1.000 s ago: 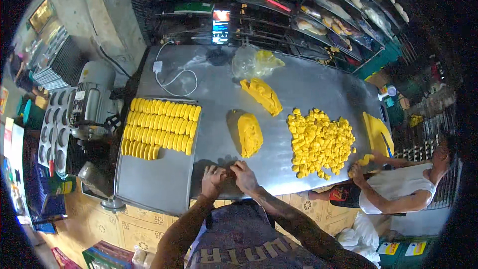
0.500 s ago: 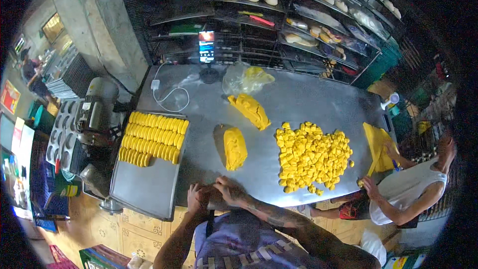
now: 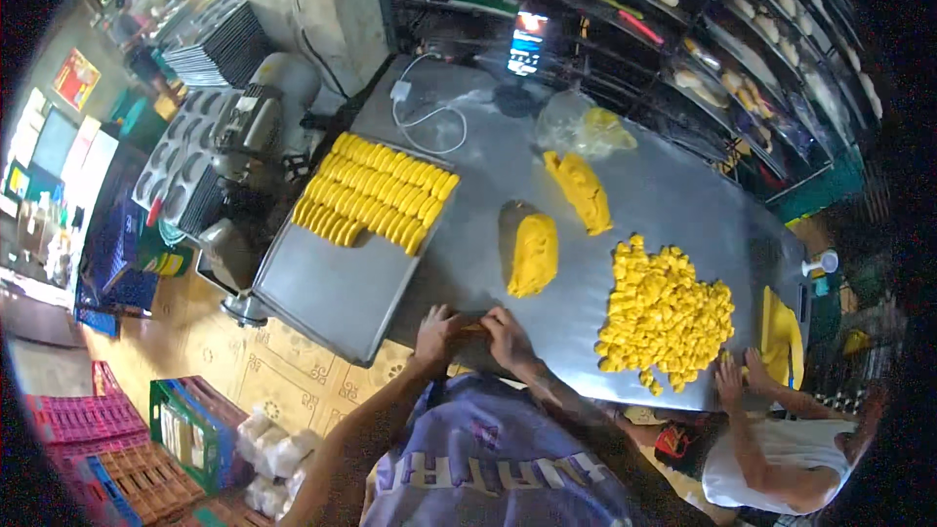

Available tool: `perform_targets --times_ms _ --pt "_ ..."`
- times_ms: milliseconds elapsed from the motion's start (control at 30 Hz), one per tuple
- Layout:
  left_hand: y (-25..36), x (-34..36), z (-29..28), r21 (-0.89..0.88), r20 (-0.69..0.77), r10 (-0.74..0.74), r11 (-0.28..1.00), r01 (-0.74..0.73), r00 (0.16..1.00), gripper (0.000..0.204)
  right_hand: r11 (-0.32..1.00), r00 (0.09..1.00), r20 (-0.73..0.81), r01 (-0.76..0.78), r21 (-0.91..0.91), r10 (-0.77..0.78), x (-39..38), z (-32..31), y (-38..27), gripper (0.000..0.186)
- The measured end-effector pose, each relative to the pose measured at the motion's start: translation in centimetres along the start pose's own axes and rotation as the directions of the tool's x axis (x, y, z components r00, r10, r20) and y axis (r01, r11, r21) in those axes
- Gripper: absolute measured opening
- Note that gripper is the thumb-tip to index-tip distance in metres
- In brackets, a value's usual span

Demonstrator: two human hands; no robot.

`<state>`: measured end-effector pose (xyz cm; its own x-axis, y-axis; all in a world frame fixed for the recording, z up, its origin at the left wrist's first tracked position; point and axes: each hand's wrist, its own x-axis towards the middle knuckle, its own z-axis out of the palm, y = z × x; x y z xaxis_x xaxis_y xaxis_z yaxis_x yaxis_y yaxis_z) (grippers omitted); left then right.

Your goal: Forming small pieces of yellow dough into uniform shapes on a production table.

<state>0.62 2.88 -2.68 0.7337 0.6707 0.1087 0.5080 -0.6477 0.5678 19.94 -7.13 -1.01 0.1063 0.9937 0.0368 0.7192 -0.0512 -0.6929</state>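
here, left hand (image 3: 436, 336) and right hand (image 3: 508, 337) curl, contents unclear, at a grey table (image 3: 478, 234) facing loaded racks (image 3: 698, 54).

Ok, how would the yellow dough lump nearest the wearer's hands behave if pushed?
The yellow dough lump would probably dent softly, judging by its lumpy, uneven surface. Its elongated shape, lying along the grey tabletop, suggests it's unlikely to tip.

Left of the oblong yellow dough mound (image 3: 533, 254), a hand could pass over grey metal tabletop (image 3: 473, 217) up to the rectangular grey tray (image 3: 337, 273); right of the mound, a lane (slim) reaches heaped yellow dough chunks (image 3: 666, 317); beyond, rightward, a long yellow slab (image 3: 584, 195) obstructs.
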Motion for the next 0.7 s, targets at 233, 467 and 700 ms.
perform_targets --times_ms 233,467,700 --pt "-2.7 1.4 -5.3 -0.462 -0.165 -0.316 0.862 0.210 0.934 0.012 0.868 0.904 -0.011 -0.406 0.287 0.427 -1.4 -1.6 -2.5 0.037" --pt "-13.8 6.3 -15.5 -0.344 -0.380 -0.517 0.849 0.402 0.767 0.018 0.815 0.830 -0.102 -0.502 0.290 0.548 -3.4 -1.2 -2.8 0.030" --pt "-16.8 6.7 -13.2 -0.178 -0.567 -0.292 0.957 0.231 0.770 0.048 0.760 0.796 -0.044 -0.558 0.333 0.604 -5.0 -2.0 -1.8 0.032"
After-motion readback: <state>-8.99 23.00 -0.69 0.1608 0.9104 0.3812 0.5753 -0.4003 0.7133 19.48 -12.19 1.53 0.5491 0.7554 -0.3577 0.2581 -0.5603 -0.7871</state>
